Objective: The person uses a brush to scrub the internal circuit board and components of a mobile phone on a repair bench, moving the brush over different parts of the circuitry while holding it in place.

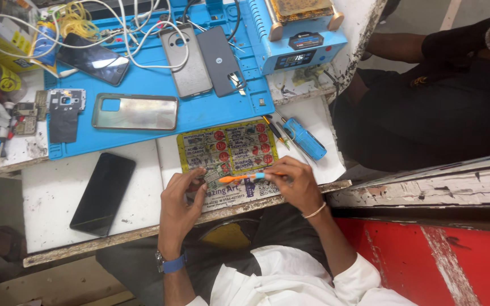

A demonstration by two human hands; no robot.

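Now, right hand (296, 184) clamped on orange toothbrush (244, 178), bristles at small part (210, 177) pinched in left hand (181, 195)

small part under left hand (180, 198): hidden by fingers | toothbrush (245, 177) head: too small | seated person (438, 85): cut off

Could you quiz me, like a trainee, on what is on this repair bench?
1. True or false: the right hand holds an orange toothbrush.
2. What lies on the white table left of the left hand? A) a black phone B) a red cup C) a spoon
3. Fill in: the silver phone back lies on a ____ mat.

Key
1. True; its head points at the small part under the left fingers.
2. A, the black phone, screen dark.
3. Blue.
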